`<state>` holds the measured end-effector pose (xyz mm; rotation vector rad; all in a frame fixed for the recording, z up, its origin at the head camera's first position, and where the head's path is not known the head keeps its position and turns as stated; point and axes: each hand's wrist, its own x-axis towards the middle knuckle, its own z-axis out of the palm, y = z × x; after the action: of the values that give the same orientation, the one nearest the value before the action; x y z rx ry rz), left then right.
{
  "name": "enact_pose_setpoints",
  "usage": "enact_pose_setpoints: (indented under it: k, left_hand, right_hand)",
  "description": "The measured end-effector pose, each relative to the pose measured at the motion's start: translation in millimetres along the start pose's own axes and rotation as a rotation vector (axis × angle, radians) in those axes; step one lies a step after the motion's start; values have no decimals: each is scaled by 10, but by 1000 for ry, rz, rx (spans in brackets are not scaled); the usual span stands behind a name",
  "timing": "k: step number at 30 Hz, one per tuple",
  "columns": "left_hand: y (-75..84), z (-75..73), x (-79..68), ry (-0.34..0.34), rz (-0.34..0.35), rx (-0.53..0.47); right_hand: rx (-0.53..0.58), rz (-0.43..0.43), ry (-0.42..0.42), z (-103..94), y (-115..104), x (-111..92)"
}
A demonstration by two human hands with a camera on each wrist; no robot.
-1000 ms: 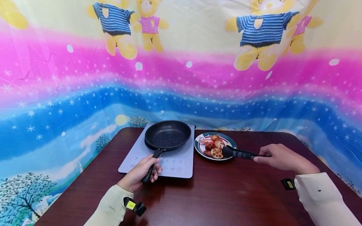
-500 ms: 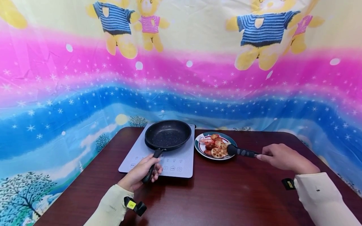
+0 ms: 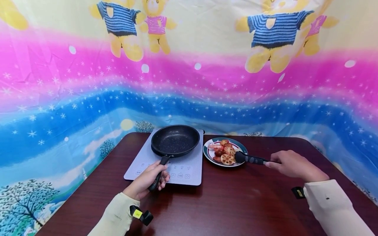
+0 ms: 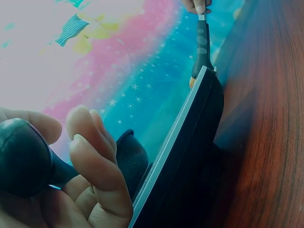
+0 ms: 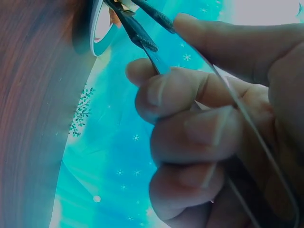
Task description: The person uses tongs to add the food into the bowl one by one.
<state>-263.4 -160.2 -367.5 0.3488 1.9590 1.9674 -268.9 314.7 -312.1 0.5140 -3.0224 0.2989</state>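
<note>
My left hand (image 3: pixel 150 178) grips the black handle of a dark frying pan (image 3: pixel 176 141), which sits with nothing in it on a white induction cooktop (image 3: pixel 193 178). In the left wrist view, curled fingers (image 4: pixel 97 166) wrap the handle. My right hand (image 3: pixel 292 165) holds black-and-silver tongs (image 3: pixel 255 160), thumb on one arm and fingers on the other. Their black tips reach over the right side of a green-rimmed plate (image 3: pixel 208 158), right at a lotus root slice (image 3: pixel 227 159). The right wrist view shows the arms of the tongs (image 5: pixel 142 40) spread apart.
Other reddish-brown food pieces (image 3: pixel 219 152) lie heaped on the plate, just right of the cooktop. Everything stands on a dark red-brown wooden table (image 3: pixel 230 203). A printed curtain (image 3: pixel 189 82) with bears and snowflakes hangs close behind the table's back edge.
The tongs drew back to the right from the food, then moved slightly left again to the lotus root slice. My left hand and the pan have stayed in place.
</note>
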Motion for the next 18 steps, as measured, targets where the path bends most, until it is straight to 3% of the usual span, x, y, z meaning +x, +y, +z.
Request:
enact_pose_setpoints:
  k: [12, 18]
  left_hand:
    - [4, 3, 5, -3, 2, -3]
    - [5, 4, -1, -1, 4, -9]
  right_hand:
    - [-19, 29, 38, -38, 4, 2]
    - [32, 45, 64, -60, -17, 14]
